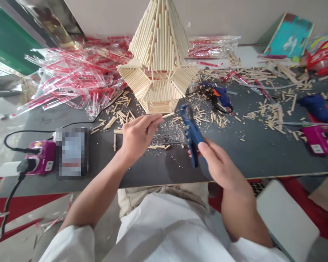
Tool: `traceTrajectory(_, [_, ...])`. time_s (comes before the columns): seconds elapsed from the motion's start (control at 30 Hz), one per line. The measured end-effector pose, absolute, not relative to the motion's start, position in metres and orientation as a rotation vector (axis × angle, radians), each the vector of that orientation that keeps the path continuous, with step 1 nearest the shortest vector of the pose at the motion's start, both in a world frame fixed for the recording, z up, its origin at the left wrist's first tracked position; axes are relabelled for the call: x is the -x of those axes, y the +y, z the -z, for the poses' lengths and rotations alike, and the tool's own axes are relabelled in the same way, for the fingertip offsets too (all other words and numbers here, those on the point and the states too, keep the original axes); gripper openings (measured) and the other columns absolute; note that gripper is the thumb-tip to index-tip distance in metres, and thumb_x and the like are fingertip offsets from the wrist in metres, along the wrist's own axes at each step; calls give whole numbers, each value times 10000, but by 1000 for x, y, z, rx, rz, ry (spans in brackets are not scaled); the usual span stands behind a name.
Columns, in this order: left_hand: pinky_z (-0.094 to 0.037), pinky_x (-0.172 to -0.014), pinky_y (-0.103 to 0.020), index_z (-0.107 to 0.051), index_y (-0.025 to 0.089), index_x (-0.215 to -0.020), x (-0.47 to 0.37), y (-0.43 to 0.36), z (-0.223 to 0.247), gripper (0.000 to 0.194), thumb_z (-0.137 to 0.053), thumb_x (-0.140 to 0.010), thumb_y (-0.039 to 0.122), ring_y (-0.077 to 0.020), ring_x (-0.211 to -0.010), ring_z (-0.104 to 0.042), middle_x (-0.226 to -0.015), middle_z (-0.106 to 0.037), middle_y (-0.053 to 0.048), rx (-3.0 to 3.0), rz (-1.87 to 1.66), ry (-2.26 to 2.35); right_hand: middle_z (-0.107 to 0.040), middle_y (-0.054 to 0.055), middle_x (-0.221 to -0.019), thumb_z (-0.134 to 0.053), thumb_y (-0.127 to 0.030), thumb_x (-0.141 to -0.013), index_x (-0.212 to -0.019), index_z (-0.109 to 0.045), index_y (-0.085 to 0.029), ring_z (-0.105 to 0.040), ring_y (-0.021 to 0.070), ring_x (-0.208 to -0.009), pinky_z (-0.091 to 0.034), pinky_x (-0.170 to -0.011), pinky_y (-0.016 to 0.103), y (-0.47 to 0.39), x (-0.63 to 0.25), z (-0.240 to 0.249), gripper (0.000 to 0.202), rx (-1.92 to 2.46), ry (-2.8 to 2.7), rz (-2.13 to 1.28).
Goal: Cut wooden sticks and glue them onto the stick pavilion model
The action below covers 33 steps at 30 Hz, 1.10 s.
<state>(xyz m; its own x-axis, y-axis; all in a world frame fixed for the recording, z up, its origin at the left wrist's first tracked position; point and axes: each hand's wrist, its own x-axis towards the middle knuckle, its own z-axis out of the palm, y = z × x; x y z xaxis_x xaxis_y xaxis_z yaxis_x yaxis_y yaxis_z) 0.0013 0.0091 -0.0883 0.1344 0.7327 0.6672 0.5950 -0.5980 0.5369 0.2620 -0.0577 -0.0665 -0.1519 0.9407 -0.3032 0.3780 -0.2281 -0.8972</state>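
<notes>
From where I sit, I can't read a single word or number with certainty. The tablet-like device (pixel 71 153) on the left of the table (pixel 262 160) shows me only a screen blurred into blocks. On the shiny red packet (pixel 324 54) at the far right I make out pale lettering, too unclear to spell. The turquoise board (pixel 289 36) bears a white emblem I can't identify, and the yellowish mark on the left purple power block (pixel 47 154) is too small for me
</notes>
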Motion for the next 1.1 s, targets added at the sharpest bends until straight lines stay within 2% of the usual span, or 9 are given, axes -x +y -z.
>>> traceTrajectory(0.1, [-602, -661, -156, -795, 175, -1085, -1, 9, 91, 178, -634, -1023, 131, -71, -668, -761, -925, -835, -2, -2279, -1384, 1367, -682, 40, -986, -422, -654, -1076, -1113, -645, -252, -655, 231, -959, -516, -849, 342, -65, -240, 66, 461, 1490, -1486, -1469])
traceTrajectory(0.37, [-640, -772, -181, -795, 152, -1074, -6, 5, 88, 183, -615, -1048, 173, -111, -766, -797, -957, -839, -38, -2370, -1266, 1395, -651, 49, -1062, -396, -551, -1115, -1168, -646, -223, -591, 222, -1032, -434, -945, 360, -61, -214, 64, 415, 1486, -1585, -1338])
traceTrajectory(0.6, [-636, -795, -169, -783, 125, -1069, -5, 6, 91, 177, -609, -1037, 128, -124, -820, -812, -954, -837, -46, -2379, -1260, 1372, -601, 49, -989, -389, -544, -1117, -1101, -633, -214, -564, 234, -991, -416, -933, 384, -59, -207, 71, 411, 1474, -1628, -1281])
traceTrajectory(0.83, [-635, -739, -187, -790, 154, -1069, -3, 6, 91, 233, -574, -1074, 240, -132, -785, -810, -984, -843, -49, -2350, -1166, 1458, -584, 35, -950, -381, -556, -1120, -1101, -629, -225, -567, 233, -971, -410, -919, 383, -56, -207, 69, 414, 1451, -1621, -1350])
traceTrajectory(0.97, [-630, -765, -191, -787, 155, -1088, -4, 5, 89, 234, -561, -1074, 214, -136, -828, -813, -1000, -842, -52, -2355, -1168, 1447, -594, 34, -977, -380, -525, -1129, -1164, -627, -228, -566, 230, -993, -406, -920, 376, -57, -207, 67, 387, 1426, -1647, -1319])
traceTrajectory(1.1, [-627, -759, -192, -777, 156, -1126, -3, 4, 92, 249, -537, -1067, 180, -133, -822, -808, -1012, -838, -58, -2335, -1126, 1433, -597, 42, -991, -362, -526, -1131, -1086, -613, -224, -572, 231, -1003, -413, -911, 378, -56, -206, 67, 395, 1438, -1670, -1312])
